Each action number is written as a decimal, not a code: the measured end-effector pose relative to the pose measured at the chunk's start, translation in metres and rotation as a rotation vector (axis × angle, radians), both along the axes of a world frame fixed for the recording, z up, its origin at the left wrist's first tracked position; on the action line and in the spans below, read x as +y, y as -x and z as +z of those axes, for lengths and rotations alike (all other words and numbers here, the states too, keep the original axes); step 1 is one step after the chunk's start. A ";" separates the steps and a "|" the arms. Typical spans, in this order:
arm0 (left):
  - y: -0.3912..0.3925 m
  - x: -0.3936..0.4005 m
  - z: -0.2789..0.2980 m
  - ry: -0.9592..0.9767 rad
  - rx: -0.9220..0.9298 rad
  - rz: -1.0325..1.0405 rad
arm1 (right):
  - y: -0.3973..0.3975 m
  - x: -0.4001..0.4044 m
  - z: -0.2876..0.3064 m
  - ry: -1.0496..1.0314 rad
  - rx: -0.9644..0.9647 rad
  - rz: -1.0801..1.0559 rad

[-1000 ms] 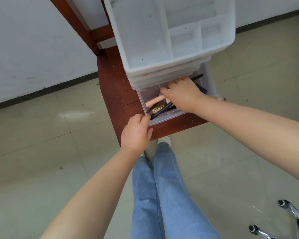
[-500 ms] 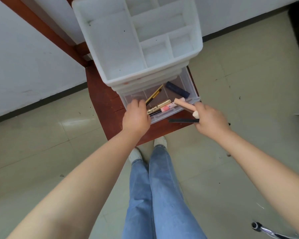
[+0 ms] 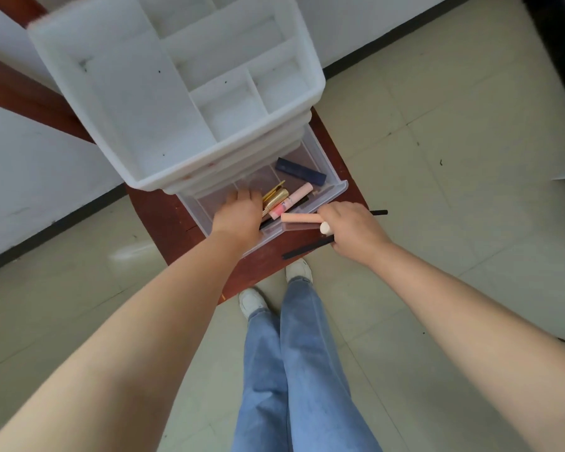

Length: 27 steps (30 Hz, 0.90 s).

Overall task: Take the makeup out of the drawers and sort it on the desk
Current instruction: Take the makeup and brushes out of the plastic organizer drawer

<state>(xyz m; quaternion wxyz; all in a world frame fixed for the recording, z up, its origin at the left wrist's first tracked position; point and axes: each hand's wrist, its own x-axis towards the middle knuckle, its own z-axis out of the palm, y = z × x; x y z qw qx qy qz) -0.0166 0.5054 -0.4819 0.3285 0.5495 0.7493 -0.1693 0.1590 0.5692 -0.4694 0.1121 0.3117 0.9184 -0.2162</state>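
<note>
the right hand [image 3: 353, 234] grips a peach tube [image 3: 302, 218] and a thin black pencil [image 3: 307, 249] just outside the clear drawer [image 3: 327, 194]. the left hand [image 3: 238, 215] reaches into it beside a gold tube [image 3: 276, 199]; i cannot tell if it holds anything.
</note>
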 end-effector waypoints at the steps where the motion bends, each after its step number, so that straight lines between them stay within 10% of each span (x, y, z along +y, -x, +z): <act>1: 0.000 0.001 0.000 0.006 0.001 0.000 | -0.001 -0.001 -0.001 -0.001 -0.010 0.017; 19: 0.019 0.000 -0.007 -0.019 0.082 -0.087 | 0.000 -0.009 -0.011 -0.090 0.141 0.059; 27: 0.009 0.014 0.013 0.023 -0.346 0.202 | -0.005 -0.004 -0.011 -0.148 0.163 0.211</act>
